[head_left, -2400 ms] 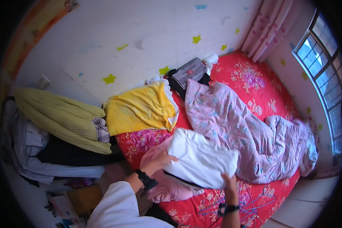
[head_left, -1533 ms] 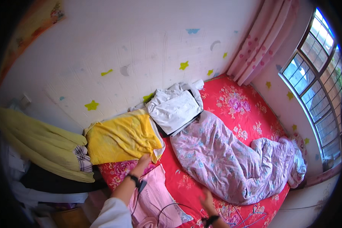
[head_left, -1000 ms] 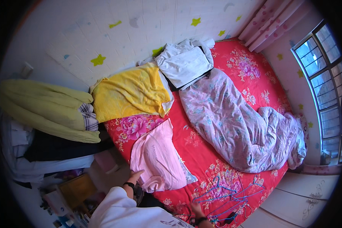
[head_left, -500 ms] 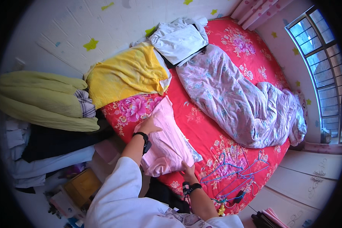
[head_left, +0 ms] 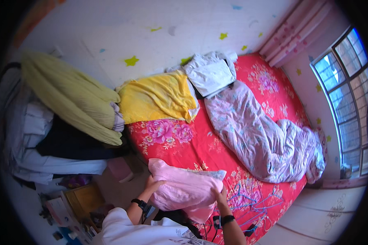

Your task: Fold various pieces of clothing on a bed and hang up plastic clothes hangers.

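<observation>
Gathered between my hands is a pink cloth (head_left: 184,190), raised at the near edge of the bed. Along its far side shows a strip of pale blue patterned fabric (head_left: 216,174). My left hand (head_left: 153,185) closes on the cloth's left end, with the thumb lying over the top. On the right end my right hand (head_left: 219,197) grips it, fingers partly hidden by the folds. Part of the cloth hangs down near the right hand. Both wrists wear black bands with small devices.
Under everything spreads a red floral bedsheet (head_left: 200,141). A yellow cloth (head_left: 159,96), a white pillow (head_left: 210,77) and a lilac quilt (head_left: 253,134) lie farther off. Blue hangers (head_left: 253,204) rest at the right. Hanging clothes (head_left: 69,98) and an open box (head_left: 86,200) stand left.
Both hands have drawn the pink cloth off the sheet toward me and bunched it up. It lay flatter on the bed before. My view has tilted upward.
</observation>
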### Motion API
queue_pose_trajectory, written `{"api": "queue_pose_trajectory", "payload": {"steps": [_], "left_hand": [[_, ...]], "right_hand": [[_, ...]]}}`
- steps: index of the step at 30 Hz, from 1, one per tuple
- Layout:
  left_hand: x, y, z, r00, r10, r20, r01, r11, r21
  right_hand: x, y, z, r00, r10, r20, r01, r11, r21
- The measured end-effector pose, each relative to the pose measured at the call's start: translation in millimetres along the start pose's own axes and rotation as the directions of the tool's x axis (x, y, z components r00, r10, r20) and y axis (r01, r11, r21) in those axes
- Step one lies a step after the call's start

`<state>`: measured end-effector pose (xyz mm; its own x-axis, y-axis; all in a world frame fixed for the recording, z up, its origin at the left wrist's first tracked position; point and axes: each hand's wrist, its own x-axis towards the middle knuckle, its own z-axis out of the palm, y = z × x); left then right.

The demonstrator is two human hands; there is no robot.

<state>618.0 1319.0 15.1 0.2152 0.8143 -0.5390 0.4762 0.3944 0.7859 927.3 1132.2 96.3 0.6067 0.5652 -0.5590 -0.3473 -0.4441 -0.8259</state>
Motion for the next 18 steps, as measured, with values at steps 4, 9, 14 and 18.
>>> {"api": "queue_pose_trajectory", "payload": {"steps": [4,9,14,18], "left_hand": [[3.1,138.8,-57.8,0.99,-0.023,-0.141,-0.002,0.984,-0.177],[73.4,261.0,-121.9,0.905,0.221,-0.363,-0.292,0.944,-0.154],[194.5,270.4,-165.7,0.775,0.419,-0.474,-0.375,0.907,0.189],[116.1,231.5,-135.4,0.675,0.621,-0.398,-0.477,0.779,0.407]], "right_hand": [[79.8,-96.5,57.1,0.938,-0.294,0.181,0.314,0.945,-0.089],[127.3,-288.4,135.0,0.904,-0.303,0.301,0.26,0.95,0.174],[120.4,-339.3,157.4,0.766,-0.619,0.173,0.614,0.784,0.088],[60.5,-216.0,113.7,0.674,-0.65,0.35,0.738,0.602,-0.305]]}}
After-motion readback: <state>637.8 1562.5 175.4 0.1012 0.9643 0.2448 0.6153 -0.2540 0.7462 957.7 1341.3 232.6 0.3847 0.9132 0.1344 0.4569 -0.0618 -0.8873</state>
